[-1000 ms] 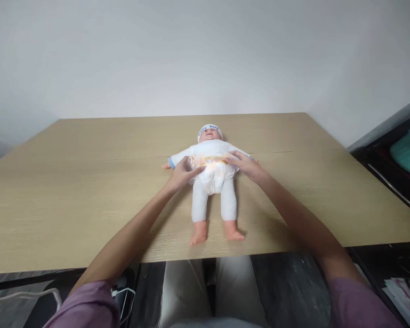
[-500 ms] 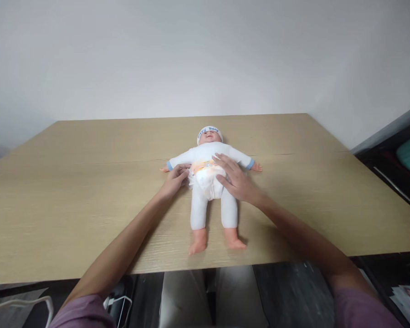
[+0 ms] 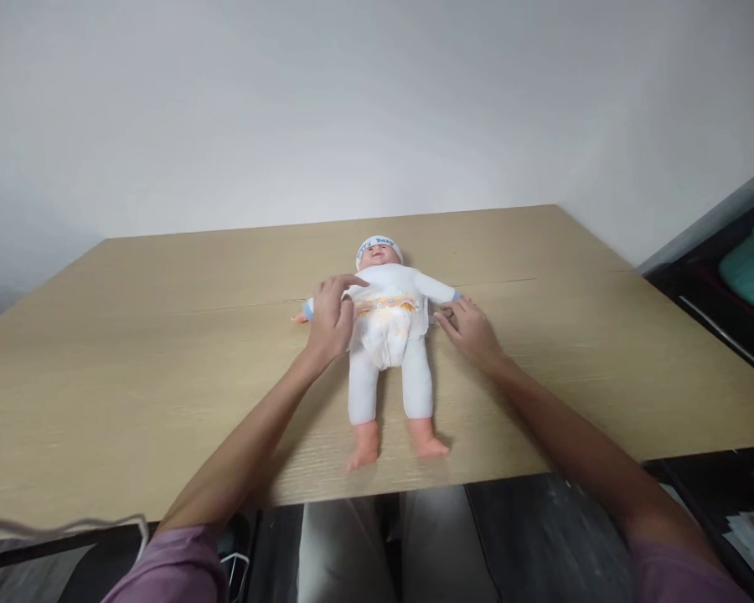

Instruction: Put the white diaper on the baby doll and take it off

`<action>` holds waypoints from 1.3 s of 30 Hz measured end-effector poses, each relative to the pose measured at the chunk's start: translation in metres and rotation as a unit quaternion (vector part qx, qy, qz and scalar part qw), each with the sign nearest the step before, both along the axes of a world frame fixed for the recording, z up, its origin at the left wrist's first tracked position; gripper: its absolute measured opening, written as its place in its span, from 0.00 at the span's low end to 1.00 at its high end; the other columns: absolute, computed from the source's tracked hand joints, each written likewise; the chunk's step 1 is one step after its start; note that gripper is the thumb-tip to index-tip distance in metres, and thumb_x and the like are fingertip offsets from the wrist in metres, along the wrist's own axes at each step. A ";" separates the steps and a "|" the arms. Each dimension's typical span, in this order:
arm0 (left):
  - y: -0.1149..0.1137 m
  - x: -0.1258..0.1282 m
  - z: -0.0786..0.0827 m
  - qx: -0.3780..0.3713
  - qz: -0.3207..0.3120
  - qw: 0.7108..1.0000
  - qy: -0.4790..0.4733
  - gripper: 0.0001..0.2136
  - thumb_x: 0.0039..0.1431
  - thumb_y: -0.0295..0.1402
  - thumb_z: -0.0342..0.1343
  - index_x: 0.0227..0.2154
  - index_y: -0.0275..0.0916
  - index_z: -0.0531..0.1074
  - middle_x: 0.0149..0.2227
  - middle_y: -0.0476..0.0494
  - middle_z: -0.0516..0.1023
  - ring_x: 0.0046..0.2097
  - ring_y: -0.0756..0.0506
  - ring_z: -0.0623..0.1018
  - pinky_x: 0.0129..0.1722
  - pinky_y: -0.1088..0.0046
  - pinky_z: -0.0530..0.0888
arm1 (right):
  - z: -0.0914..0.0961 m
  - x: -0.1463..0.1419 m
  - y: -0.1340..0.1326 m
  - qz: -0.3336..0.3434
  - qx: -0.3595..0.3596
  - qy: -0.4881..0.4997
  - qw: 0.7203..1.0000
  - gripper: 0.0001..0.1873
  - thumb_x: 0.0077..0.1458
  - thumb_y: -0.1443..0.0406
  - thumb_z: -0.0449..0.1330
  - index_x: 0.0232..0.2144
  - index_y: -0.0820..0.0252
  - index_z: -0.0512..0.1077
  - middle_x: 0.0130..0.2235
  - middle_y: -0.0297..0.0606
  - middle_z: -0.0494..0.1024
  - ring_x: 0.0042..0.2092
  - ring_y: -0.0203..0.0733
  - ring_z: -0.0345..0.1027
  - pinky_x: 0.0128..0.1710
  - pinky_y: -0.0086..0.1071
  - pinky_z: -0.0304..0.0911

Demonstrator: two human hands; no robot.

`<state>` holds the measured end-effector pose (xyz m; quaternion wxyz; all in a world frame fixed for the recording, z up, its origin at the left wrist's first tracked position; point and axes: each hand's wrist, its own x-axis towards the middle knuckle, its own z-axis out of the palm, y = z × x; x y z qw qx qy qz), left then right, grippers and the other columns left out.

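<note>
Doll's arm (image 3: 308, 308) partly hidden (by left hand (image 3: 333, 316)), sleeves (image 3: 171, 569) cropped

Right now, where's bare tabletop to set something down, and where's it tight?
Bare tabletop: the wide patch between left forearm and left edge; the patch from right forearm to right edge; the strip beyond the doll, toward the wall. Crowded: the middle, where the left hand and right hand flank the diaper on the doll.
</note>
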<state>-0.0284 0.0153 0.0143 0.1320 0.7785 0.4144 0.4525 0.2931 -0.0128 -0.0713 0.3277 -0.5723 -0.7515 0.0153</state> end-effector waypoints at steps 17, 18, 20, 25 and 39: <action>0.011 0.065 -0.011 -0.002 -0.028 0.966 0.256 0.23 0.64 0.52 0.66 0.56 0.46 0.81 0.62 0.35 0.74 0.60 0.25 0.68 0.60 0.42 0.66 | -0.010 0.005 0.007 -0.080 -0.127 0.102 0.983 0.20 0.62 0.47 0.65 0.29 0.52 0.69 0.29 0.35 0.76 0.34 0.46 0.70 0.38 0.37 0.62; 0.012 0.065 -0.011 -0.003 -0.028 0.968 0.250 0.23 0.63 0.52 0.66 0.56 0.46 0.81 0.62 0.34 0.74 0.60 0.25 0.68 0.60 0.42 0.65 | -0.007 0.007 0.007 -0.069 -0.142 0.125 0.980 0.21 0.61 0.45 0.64 0.28 0.53 0.69 0.28 0.34 0.75 0.33 0.45 0.69 0.37 0.37 0.61; 0.013 0.066 -0.013 -0.002 -0.028 0.970 0.242 0.24 0.62 0.53 0.67 0.56 0.47 0.81 0.61 0.34 0.75 0.59 0.24 0.68 0.59 0.42 0.65 | 0.002 0.010 0.007 -0.033 -0.172 0.190 0.966 0.25 0.60 0.41 0.62 0.27 0.53 0.71 0.26 0.33 0.73 0.32 0.44 0.67 0.36 0.36 0.60; 0.012 0.068 -0.015 -0.005 -0.027 0.969 0.246 0.27 0.61 0.54 0.68 0.58 0.46 0.81 0.62 0.33 0.75 0.59 0.24 0.68 0.59 0.42 0.65 | 0.032 -0.005 0.018 0.066 -0.189 0.311 0.929 0.29 0.56 0.35 0.63 0.29 0.54 0.72 0.29 0.32 0.74 0.34 0.43 0.67 0.36 0.34 0.62; 0.014 0.062 -0.013 -0.083 -0.052 0.979 0.180 0.39 0.57 0.48 0.71 0.70 0.48 0.66 0.64 0.35 0.75 0.61 0.26 0.69 0.60 0.46 0.64 | 0.035 -0.069 0.004 0.135 0.032 0.172 0.975 0.18 0.73 0.53 0.56 0.56 0.54 0.77 0.59 0.48 0.80 0.62 0.56 0.73 0.65 0.53 0.69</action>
